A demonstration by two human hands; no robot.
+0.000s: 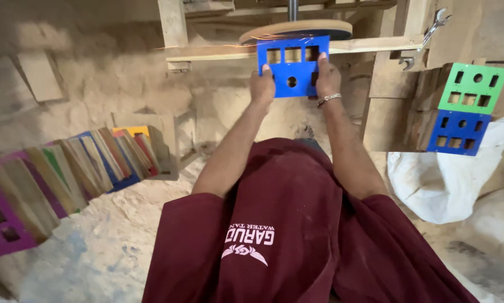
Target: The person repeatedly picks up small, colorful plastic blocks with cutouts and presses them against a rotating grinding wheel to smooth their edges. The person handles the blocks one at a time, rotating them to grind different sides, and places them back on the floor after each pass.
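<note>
Blue cutout panel [291,67] | hands clamped on its sides (left [262,85], right [327,80]) | arms outstretched | edge at sanding disc [297,29]

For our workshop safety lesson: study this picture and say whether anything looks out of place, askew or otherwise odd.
The row of painted boards at the left leans over like toppled dominoes rather than standing straight. A spanner hangs from the wooden frame at the upper right. Sawdust covers the floor. Both hands hold a blue panel at the spinning disc.
</note>
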